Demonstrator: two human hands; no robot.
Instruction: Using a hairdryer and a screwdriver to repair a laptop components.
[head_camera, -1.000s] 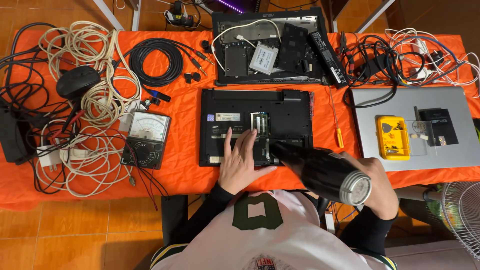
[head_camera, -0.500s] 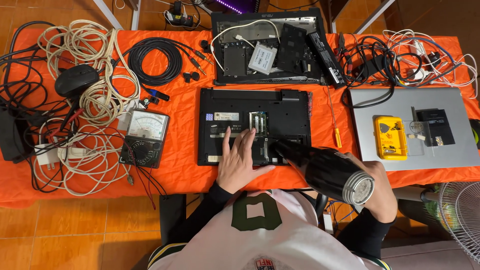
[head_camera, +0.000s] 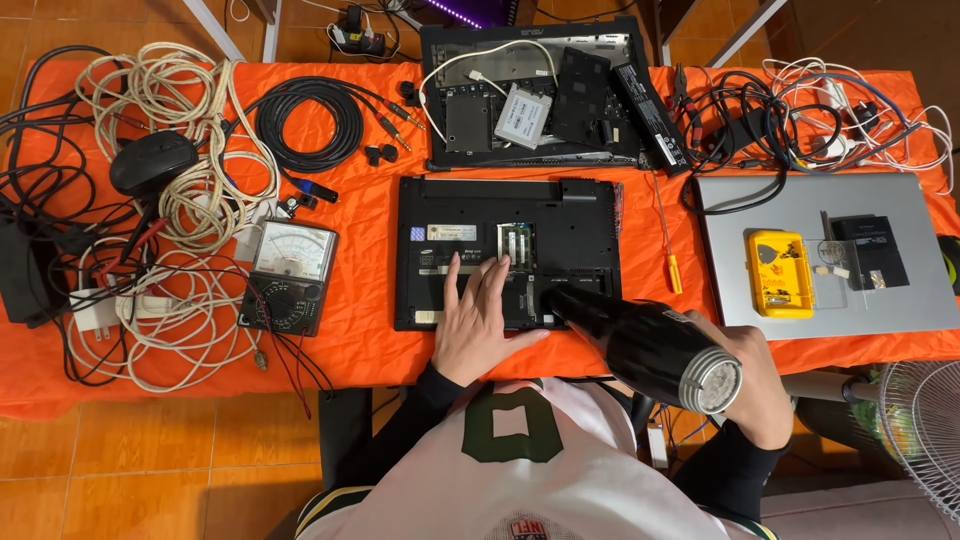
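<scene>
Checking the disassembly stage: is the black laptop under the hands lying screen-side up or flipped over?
Flipped over. The black laptop shows its underside, with label stickers and an open memory bay; the left hand rests flat on it.

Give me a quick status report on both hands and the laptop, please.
Left hand flat on upturned black laptop. Right hand gripping black hair dryer, nozzle at laptop's open bay. Orange screwdriver beside laptop, nothing blocking.
</scene>
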